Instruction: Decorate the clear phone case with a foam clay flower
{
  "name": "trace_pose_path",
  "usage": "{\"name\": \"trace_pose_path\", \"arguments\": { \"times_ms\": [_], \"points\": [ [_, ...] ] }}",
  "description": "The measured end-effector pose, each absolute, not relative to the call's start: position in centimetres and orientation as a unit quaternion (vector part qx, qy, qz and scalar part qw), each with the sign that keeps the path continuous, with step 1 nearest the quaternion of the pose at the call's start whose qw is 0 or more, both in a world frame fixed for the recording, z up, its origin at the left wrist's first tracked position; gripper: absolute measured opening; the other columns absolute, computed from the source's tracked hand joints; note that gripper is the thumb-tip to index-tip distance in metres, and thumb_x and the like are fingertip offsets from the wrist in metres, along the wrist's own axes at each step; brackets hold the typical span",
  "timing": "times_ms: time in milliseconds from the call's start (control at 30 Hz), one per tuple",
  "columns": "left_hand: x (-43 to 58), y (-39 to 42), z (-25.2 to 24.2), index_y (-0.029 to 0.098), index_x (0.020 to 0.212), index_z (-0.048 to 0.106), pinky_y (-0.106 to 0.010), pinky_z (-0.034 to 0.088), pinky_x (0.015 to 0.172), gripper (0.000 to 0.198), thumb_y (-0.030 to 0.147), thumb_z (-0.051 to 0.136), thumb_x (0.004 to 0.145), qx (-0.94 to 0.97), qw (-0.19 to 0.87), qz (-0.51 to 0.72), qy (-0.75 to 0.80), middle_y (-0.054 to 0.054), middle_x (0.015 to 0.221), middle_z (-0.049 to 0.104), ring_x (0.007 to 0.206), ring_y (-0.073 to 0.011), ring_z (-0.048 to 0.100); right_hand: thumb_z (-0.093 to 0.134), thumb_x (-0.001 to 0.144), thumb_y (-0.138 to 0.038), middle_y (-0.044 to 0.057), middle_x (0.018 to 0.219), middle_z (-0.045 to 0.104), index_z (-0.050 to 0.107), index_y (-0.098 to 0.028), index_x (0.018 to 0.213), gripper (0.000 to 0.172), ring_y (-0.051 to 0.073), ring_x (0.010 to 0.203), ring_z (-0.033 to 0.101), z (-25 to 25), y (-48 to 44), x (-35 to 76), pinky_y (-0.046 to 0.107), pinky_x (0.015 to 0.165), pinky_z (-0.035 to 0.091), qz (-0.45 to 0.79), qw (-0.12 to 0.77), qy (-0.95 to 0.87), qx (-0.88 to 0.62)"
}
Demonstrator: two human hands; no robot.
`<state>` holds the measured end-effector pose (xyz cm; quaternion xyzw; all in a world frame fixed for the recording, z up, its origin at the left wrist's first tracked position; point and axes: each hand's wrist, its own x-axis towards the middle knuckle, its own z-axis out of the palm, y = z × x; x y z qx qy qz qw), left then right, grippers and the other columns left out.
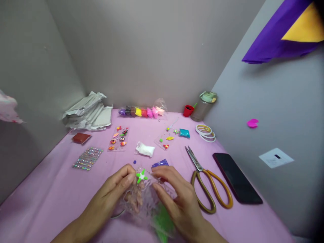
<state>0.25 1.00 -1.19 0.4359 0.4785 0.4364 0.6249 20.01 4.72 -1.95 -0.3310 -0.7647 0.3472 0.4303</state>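
Note:
Between my hands is a crumpled clear plastic bag with a blurred bright green piece in or under its lower part. My left hand pinches the bag's left upper edge. Curled around its right side is my right hand, thumb and fingers on the plastic. A small white-and-green star-shaped piece sits at the bag's top, beside my left fingertips; whether it lies on the plastic or is held, I cannot tell. Just beyond my right fingers lies a purple packet, and a small dark blue dot is nearby.
Scissors and a black phone lie to the right. Farther back are a white packet, sticker sheets, a gem sheet, tape rolls, a bottle, a red cup and stacked white packages.

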Motion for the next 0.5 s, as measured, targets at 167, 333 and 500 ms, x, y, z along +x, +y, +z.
{"name": "trace_pose_path", "arguments": {
  "times_ms": [167,333,500],
  "points": [
    [0.6,0.8,-0.8,0.025,0.074,0.056,-0.024,0.048,0.055,0.037,0.058,0.056,0.090,0.460,0.567,0.444,0.519,0.003,0.064,0.054,0.059,-0.0171,0.053,0.060,0.092,-0.005,0.011,0.110,0.067,0.065,-0.017,0.109,0.021,0.018,0.105,0.067,-2.3,4.3,19.8,0.027,0.091,0.055,0.235,0.458,-0.809,-0.285],
    [1.4,0.7,0.3,0.027,0.068,0.058,-0.028,0.052,0.056,0.040,0.062,0.057,0.085,0.476,0.525,0.441,0.551,0.002,0.061,0.059,0.057,-0.0202,0.056,0.062,0.092,-0.007,0.012,0.111,0.067,0.065,-0.018,0.107,0.020,0.021,0.106,0.067,-2.2,4.0,19.6,0.030,0.090,0.057,0.248,0.463,-0.798,-0.297],
    [2.0,0.5,0.6,0.028,0.067,0.061,-0.032,0.056,0.056,0.043,0.066,0.053,0.084,0.488,0.511,0.436,0.558,0.000,0.058,0.063,0.057,-0.0226,0.062,0.060,0.092,-0.006,0.010,0.103,0.068,0.064,-0.019,0.106,0.019,0.020,0.099,0.068,-1.9,4.0,19.5,0.030,0.083,0.058,0.309,0.466,-0.776,-0.291]
  ]
}}
